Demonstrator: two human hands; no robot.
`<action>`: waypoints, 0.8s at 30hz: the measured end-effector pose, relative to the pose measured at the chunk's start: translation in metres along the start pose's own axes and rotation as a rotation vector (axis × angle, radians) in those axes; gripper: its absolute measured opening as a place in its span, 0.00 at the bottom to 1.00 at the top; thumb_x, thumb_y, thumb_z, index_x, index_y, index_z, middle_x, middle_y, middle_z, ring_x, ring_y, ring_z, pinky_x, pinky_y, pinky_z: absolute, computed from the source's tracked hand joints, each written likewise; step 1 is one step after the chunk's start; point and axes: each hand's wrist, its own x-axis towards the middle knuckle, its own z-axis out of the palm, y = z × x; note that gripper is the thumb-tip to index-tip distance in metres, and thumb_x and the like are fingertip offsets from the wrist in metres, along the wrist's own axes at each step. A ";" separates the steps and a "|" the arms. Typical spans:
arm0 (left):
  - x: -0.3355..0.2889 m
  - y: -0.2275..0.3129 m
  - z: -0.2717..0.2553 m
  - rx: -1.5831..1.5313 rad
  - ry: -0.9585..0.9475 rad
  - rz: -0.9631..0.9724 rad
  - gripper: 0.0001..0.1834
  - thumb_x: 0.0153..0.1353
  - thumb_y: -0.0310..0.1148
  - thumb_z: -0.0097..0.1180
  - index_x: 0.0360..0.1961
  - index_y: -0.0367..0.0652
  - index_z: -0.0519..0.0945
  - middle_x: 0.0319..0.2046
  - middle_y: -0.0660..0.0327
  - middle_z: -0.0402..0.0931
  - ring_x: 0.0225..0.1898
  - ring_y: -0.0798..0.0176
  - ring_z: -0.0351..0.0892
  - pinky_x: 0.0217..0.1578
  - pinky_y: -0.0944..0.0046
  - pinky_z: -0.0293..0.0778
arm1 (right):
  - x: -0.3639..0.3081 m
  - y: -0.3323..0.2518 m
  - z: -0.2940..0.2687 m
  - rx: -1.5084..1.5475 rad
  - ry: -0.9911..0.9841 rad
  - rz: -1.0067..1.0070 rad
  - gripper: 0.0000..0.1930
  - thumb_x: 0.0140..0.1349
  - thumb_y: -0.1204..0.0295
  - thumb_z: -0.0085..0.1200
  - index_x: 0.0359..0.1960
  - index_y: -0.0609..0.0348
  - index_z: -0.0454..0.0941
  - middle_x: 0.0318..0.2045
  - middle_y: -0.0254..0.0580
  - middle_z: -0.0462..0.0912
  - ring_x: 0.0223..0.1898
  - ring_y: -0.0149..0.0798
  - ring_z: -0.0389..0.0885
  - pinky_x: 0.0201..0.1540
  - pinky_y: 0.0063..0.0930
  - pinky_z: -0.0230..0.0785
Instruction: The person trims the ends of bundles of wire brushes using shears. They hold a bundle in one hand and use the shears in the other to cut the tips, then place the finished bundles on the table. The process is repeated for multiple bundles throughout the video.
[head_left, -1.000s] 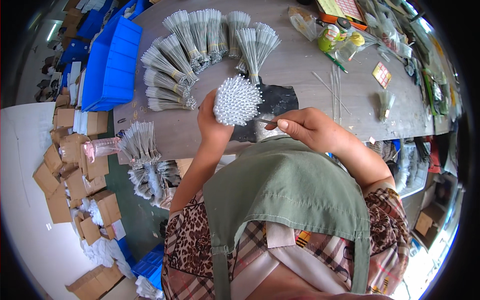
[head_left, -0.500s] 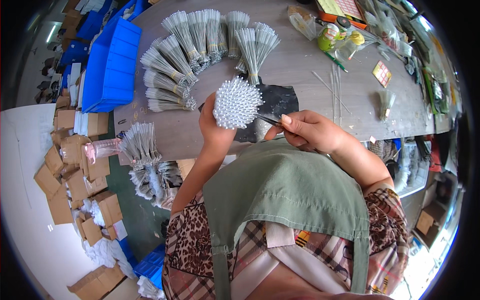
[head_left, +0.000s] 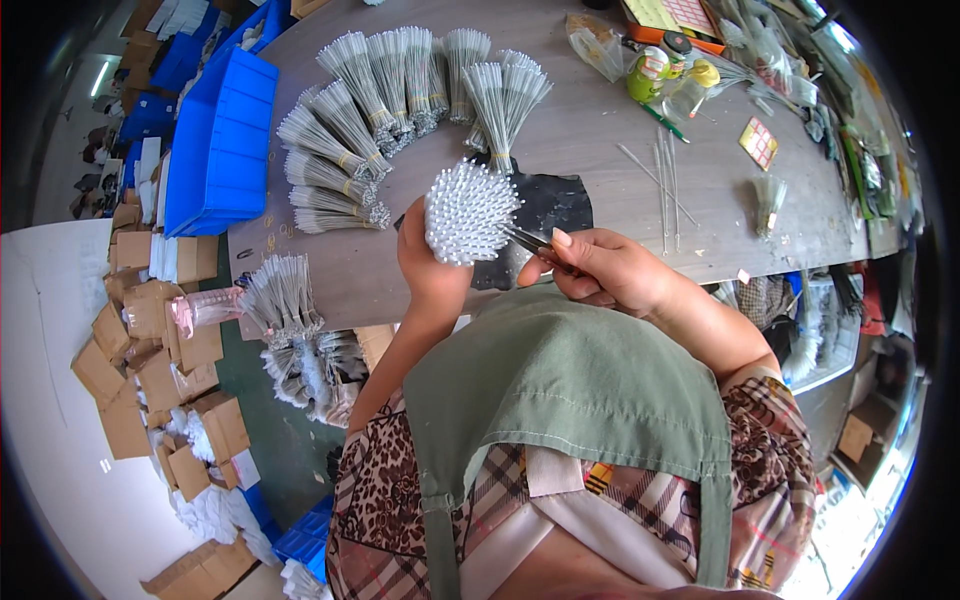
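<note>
The bundle of thin white rods (head_left: 468,212) is what we hold up over the table (head_left: 600,130), gripped from below in our left hand (head_left: 430,262), whose fingers are curled tight around the bundle's lower part so only the round, bristling top of rod ends shows above them. Our right hand (head_left: 600,268) sits just beside it, thumb and forefinger pressed together on a pair of slim dark tweezers (head_left: 528,243) whose tips point at the near edge of the rod ends, close to touching (whether they already nip a rod we cannot tell). To do this well, we judge, the left hand should keep the bundle steady and level, while the right guides the tweezers in along a single rod, without nudging its neighbours out of line. Beyond our fingertips a dark mat (head_left: 550,205) lies on the table under the bundle, and farther out a fan of tied grey rod bunches (head_left: 400,110) is spread in an arc. A few loose rods (head_left: 660,175) lie well away past the right hand, and a blue crate (head_left: 215,150) stands well off to the left.
</note>
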 end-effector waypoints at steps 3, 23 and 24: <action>-0.004 -0.009 0.006 -0.349 0.036 -0.107 0.23 0.48 0.21 0.59 0.48 0.35 0.68 0.42 0.57 0.74 0.43 0.63 0.74 0.46 0.64 0.69 | -0.002 0.001 0.003 -0.087 0.025 -0.051 0.29 0.65 0.47 0.34 0.41 0.66 0.73 0.12 0.22 0.56 0.13 0.18 0.48 0.16 0.14 0.40; 0.006 -0.003 -0.017 -0.070 -0.080 -0.186 0.23 0.42 0.27 0.64 0.42 0.37 0.73 0.38 0.56 0.78 0.38 0.64 0.78 0.41 0.66 0.71 | -0.026 -0.030 -0.018 -0.145 0.337 -0.763 0.25 0.68 0.51 0.28 0.42 0.65 0.67 0.11 0.22 0.53 0.11 0.18 0.45 0.14 0.16 0.39; 0.009 0.003 -0.024 -0.029 -0.220 -0.258 0.23 0.42 0.28 0.64 0.42 0.37 0.74 0.38 0.56 0.78 0.38 0.64 0.78 0.41 0.66 0.71 | -0.028 -0.033 -0.023 -0.216 0.336 -0.701 0.21 0.67 0.56 0.38 0.39 0.66 0.70 0.13 0.26 0.60 0.14 0.21 0.55 0.17 0.17 0.49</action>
